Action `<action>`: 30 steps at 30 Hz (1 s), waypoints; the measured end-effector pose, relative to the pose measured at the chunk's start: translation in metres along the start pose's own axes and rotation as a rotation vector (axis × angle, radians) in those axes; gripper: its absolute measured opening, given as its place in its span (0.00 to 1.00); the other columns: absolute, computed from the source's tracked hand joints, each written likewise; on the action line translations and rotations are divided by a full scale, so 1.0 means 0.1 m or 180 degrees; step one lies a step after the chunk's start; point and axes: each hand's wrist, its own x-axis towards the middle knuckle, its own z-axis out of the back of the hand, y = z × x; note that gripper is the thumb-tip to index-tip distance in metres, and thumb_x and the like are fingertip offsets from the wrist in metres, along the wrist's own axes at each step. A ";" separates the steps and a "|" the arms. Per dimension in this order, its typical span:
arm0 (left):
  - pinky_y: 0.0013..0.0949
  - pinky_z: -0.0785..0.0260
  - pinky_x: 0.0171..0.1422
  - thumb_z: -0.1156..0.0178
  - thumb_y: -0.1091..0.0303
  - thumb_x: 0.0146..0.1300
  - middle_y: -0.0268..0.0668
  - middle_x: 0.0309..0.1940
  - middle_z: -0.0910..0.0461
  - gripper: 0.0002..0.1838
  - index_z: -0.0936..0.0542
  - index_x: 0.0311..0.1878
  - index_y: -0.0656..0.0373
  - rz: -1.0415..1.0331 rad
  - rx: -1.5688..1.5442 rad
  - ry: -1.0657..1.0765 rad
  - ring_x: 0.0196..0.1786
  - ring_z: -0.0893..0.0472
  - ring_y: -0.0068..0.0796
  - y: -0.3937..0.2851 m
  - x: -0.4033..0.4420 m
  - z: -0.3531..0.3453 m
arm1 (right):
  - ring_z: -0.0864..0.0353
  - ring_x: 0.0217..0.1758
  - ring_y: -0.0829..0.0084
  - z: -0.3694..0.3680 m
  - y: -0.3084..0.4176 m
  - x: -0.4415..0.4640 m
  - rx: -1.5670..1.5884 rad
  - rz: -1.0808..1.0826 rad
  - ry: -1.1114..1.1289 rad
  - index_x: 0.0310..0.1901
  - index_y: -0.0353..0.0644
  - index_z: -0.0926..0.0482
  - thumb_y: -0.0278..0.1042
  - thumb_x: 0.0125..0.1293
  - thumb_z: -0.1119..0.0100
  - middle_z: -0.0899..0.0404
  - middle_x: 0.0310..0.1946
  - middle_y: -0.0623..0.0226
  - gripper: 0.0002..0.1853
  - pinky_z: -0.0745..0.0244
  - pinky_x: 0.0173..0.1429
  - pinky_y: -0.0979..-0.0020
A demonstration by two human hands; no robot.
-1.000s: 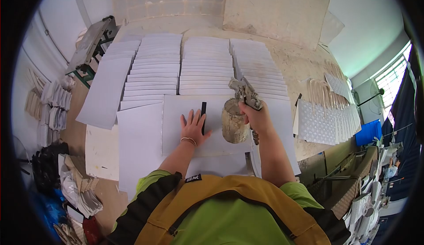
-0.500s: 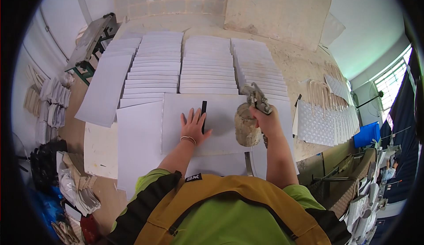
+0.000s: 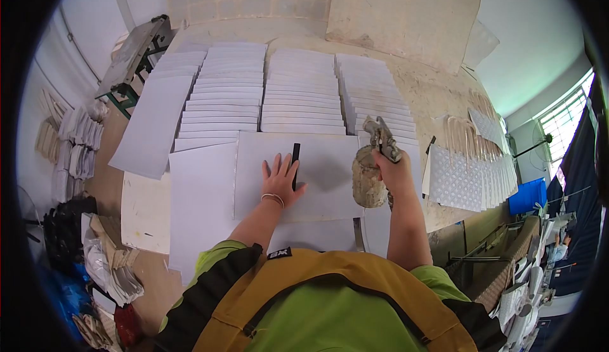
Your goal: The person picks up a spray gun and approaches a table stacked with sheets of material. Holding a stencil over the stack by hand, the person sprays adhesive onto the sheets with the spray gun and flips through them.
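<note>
My left hand [image 3: 279, 181] lies flat with its fingers spread on a pale rectangular sheet [image 3: 330, 193]. Just beside its fingertips is a narrow black strip [image 3: 296, 162]. My right hand [image 3: 394, 168] is wrapped round the handle of a crusted spray gun [image 3: 384, 137], whose coated cup [image 3: 369, 184] hangs over the sheet's right edge. Beyond the sheet, overlapping white sheets [image 3: 301, 98] lie in rows. A short dark strip [image 3: 358, 234] shows near the table's front edge.
Patterned bags with handles [image 3: 457, 171] fan out on the right of the table [image 3: 438, 85]. A large stained board [image 3: 399, 16] stands at the back. A blue bin [image 3: 528, 195] is at far right, a green-legged bench [image 3: 136, 60] at far left, black bags [image 3: 66, 231] lower left.
My right hand has moved right with the spray gun, from over the sheet to its right edge. My left hand stays flat on the sheet.
</note>
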 end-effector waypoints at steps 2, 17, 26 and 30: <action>0.63 0.64 0.69 0.42 0.42 0.51 0.37 0.68 0.42 0.38 0.35 0.64 0.50 0.0003 0.0000 0.0033 0.71 0.49 0.44 0.00 0.00 0.01 | 0.32 0.16 0.79 -0.04 0.05 -0.02 -0.0187 0.0077 0.0092 0.29 0.35 0.25 0.35 0.59 0.41 0.28 0.17 0.70 0.10 0.34 0.20 0.74; 0.63 0.64 0.69 0.41 0.43 0.51 0.37 0.68 0.43 0.38 0.35 0.64 0.50 0.0017 -0.0068 -0.0003 0.71 0.49 0.44 0.01 0.00 -0.01 | 0.32 0.16 0.81 0.04 -0.08 -0.03 0.0007 -0.0028 0.0148 0.28 0.34 0.25 0.35 0.59 0.40 0.29 0.16 0.71 0.11 0.34 0.20 0.74; 0.63 0.64 0.70 0.41 0.43 0.51 0.37 0.68 0.42 0.38 0.34 0.64 0.50 0.0009 -0.0085 -0.0032 0.71 0.49 0.44 0.00 0.00 0.00 | 0.32 0.14 0.80 -0.19 0.13 -0.13 0.0112 0.0018 0.0444 0.27 0.34 0.25 0.35 0.58 0.40 0.28 0.16 0.71 0.12 0.34 0.19 0.74; 0.63 0.64 0.70 0.41 0.43 0.51 0.37 0.68 0.42 0.38 0.34 0.64 0.50 0.0027 -0.0085 -0.0006 0.71 0.49 0.44 -0.01 0.00 0.00 | 0.32 0.14 0.79 -0.26 0.20 -0.16 0.0327 -0.0030 0.0582 0.26 0.34 0.25 0.35 0.58 0.40 0.28 0.16 0.70 0.12 0.34 0.19 0.74</action>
